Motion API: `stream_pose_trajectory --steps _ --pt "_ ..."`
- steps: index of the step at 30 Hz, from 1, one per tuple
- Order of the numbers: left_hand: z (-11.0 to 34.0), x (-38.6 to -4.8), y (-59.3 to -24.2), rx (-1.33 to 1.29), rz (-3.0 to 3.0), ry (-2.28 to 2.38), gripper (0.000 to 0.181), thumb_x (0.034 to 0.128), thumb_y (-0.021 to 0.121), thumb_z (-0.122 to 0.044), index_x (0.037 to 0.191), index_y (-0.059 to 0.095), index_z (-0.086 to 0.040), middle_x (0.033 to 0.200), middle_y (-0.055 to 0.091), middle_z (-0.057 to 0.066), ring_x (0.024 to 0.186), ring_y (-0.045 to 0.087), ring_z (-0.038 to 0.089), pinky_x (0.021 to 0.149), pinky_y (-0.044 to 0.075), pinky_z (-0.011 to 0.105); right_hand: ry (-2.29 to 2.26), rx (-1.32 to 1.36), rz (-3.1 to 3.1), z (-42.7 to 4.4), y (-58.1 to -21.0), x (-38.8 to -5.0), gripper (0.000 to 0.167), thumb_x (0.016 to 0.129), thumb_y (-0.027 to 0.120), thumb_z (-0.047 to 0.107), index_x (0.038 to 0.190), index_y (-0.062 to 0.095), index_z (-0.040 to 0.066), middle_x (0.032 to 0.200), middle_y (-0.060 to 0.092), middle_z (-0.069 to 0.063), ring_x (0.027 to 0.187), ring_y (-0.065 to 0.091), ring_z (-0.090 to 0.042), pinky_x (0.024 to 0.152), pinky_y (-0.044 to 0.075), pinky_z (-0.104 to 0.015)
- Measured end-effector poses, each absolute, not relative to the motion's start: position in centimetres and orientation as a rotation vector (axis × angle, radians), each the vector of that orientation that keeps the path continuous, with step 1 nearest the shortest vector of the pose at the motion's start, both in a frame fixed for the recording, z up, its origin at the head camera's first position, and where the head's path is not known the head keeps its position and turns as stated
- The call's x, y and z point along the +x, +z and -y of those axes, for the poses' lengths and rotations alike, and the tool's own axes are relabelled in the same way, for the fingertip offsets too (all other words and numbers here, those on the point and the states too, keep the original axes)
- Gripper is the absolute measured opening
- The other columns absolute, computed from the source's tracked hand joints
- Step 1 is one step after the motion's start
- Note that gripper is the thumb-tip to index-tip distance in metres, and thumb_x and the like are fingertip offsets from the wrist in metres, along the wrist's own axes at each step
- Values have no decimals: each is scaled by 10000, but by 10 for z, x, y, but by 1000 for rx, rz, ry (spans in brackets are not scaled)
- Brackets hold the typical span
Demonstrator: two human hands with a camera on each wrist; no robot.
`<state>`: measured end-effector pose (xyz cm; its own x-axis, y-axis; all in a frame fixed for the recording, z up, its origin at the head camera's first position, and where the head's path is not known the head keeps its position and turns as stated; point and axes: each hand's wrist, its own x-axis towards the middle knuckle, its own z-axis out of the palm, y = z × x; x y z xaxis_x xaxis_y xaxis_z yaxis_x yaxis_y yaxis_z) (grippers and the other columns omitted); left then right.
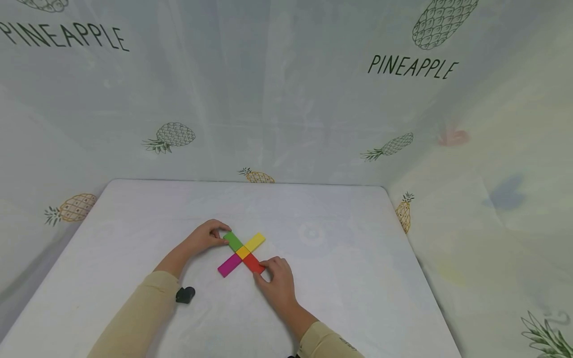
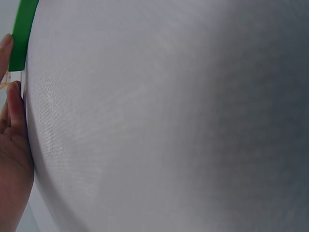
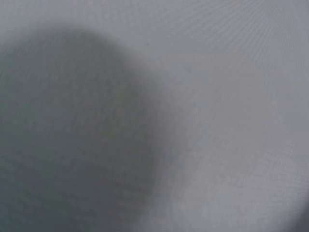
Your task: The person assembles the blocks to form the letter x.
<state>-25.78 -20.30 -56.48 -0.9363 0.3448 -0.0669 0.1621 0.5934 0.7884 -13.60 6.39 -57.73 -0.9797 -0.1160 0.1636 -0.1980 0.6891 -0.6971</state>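
Note:
Five flat coloured blocks form an X on the white table. A small orange square block (image 1: 243, 252) sits at its centre. A green block (image 1: 234, 241) makes the upper left arm, and my left hand (image 1: 207, 237) pinches its outer end. In the left wrist view that hand and the green block (image 2: 20, 38) show only at the left edge. My right hand (image 1: 279, 283) pinches the outer end of the red block (image 1: 253, 263), the lower right arm. The yellow block (image 1: 255, 242) points upper right, the magenta block (image 1: 230, 265) lower left. The right wrist view shows only blurred pale surface and shadow.
The white table (image 1: 349, 278) has a raised back edge line against a pineapple-print curtain (image 1: 286, 99). A black wrist device (image 1: 185, 295) protrudes beside the left sleeve (image 1: 139, 313). The right sleeve (image 1: 327, 343) lies at the bottom.

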Motion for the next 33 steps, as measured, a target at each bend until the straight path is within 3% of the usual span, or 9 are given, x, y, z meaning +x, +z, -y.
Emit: stream_pose_trajectory --steps 24,33 --pt "200 -255 -554 399 -2582 1238 471 794 820 -224 1216 657 -93 854 574 24 770 514 202 704 458 307 1207 251 2763 -64 -573 -134 260 844 748 307 1083 699 216 975 574 114 920 503 -75 805 472 -286" --pt "197 -249 -544 360 -2579 1238 519 801 815 -197 1266 620 -75 1190 607 129 861 556 197 768 499 294 1245 256 2751 -64 -574 -133 271 838 752 286 1095 703 219 1002 574 127 947 514 -86 825 472 -306"
